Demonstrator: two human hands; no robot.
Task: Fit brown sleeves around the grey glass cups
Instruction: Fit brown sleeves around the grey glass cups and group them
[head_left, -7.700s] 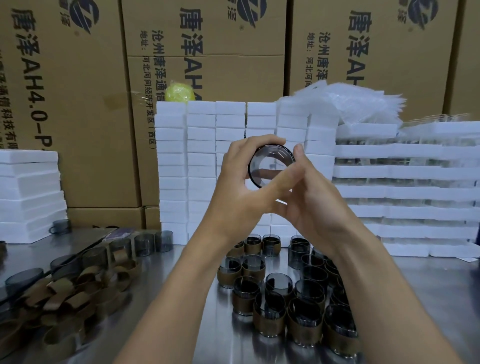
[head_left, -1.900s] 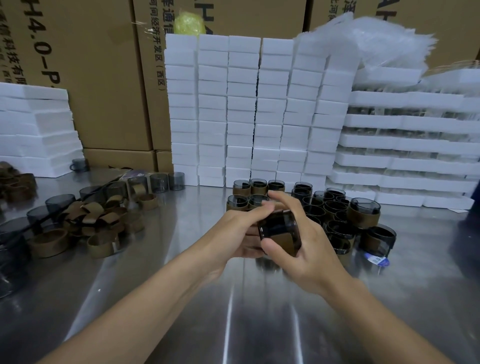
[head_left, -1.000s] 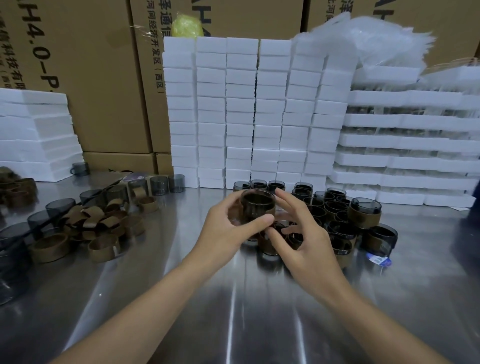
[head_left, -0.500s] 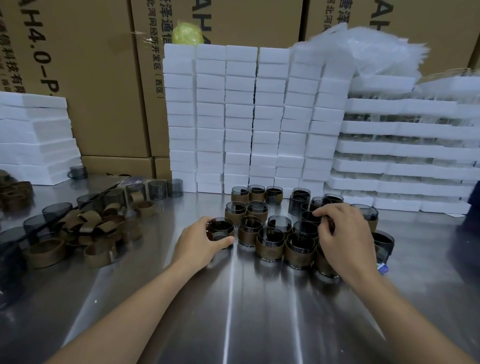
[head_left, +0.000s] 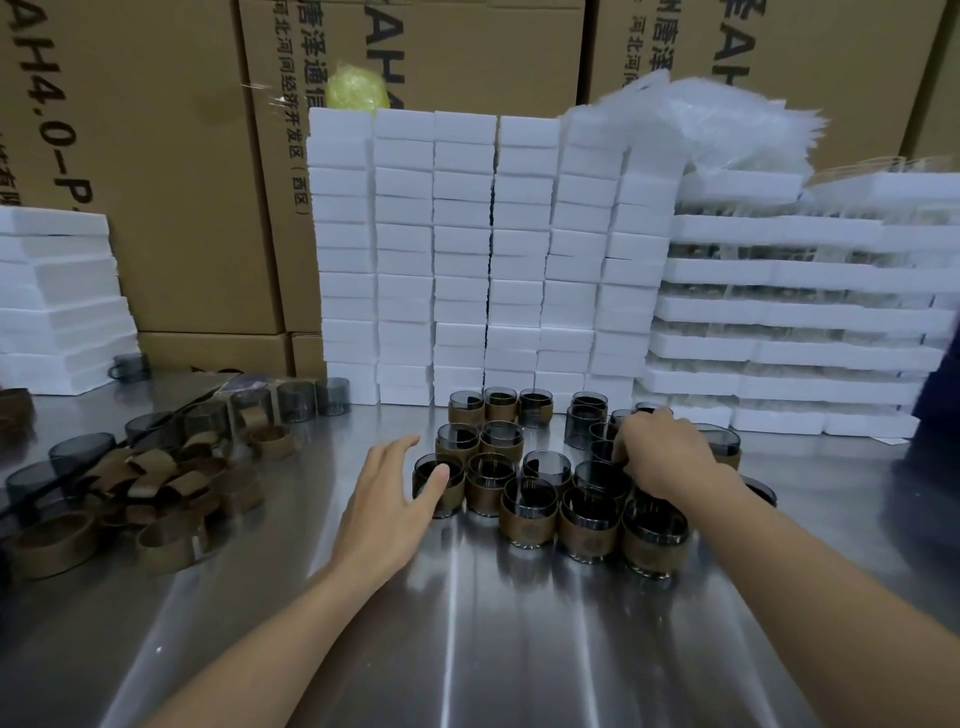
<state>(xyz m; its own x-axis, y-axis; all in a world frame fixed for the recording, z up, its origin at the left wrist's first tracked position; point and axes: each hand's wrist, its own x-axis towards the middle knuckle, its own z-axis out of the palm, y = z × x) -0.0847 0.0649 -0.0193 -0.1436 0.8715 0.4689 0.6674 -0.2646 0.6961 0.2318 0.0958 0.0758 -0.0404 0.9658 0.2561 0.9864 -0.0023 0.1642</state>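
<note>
A cluster of grey glass cups wearing brown sleeves (head_left: 535, 512) stands in the middle of the steel table (head_left: 467, 634). My left hand (head_left: 387, 501) is open, its thumb touching the leftmost sleeved cup (head_left: 453, 493). My right hand (head_left: 667, 457) reaches into the back right of the cluster, where its fingers curl down over a bare grey cup (head_left: 602, 452). Loose brown sleeves (head_left: 156, 483) lie in a heap at the left. Bare grey cups (head_left: 296, 400) stand behind that heap.
Stacks of white foam blocks (head_left: 462, 260) rise just behind the cups. Foam trays (head_left: 779, 312) are piled at the right and more foam (head_left: 52, 291) at the left. Cardboard boxes (head_left: 182, 156) form the back wall.
Both hands brought the sleeved cup down and my left hand set it at the cluster's left edge, then opened beside it. My right hand moved to the cluster's back right.
</note>
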